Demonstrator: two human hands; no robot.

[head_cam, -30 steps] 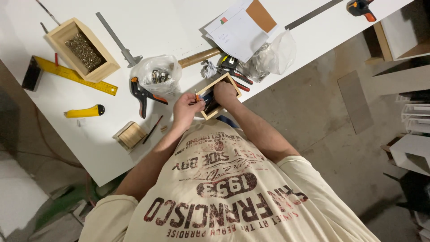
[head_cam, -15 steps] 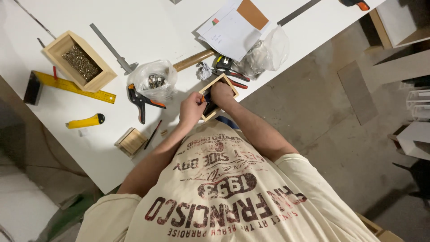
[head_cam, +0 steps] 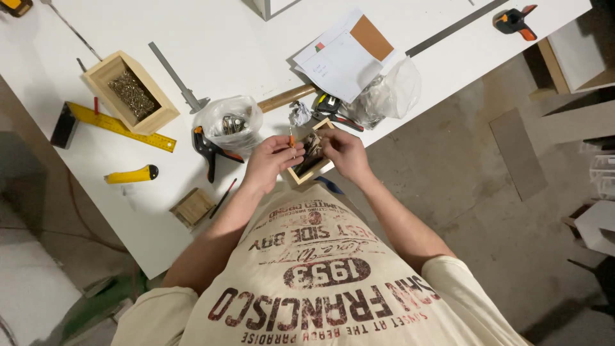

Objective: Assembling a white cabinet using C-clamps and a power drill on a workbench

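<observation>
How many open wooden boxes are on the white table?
2: a larger wooden box of small metal parts at the far left, and a smaller box between both hands.

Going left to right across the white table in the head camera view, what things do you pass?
Yellow ruler → wooden box of screws → yellow utility knife → small wood block → clear bag of hardware → left hand → right hand → papers → orange clamp.

Brightly and evenly lit from above, with mild glare off the white table (head_cam: 211, 38) and only short, soft shadows beside the tools. Dimmer toward the floor (head_cam: 448, 166) and corners. Sharp throughout, slightly stretched at the edges.
</observation>
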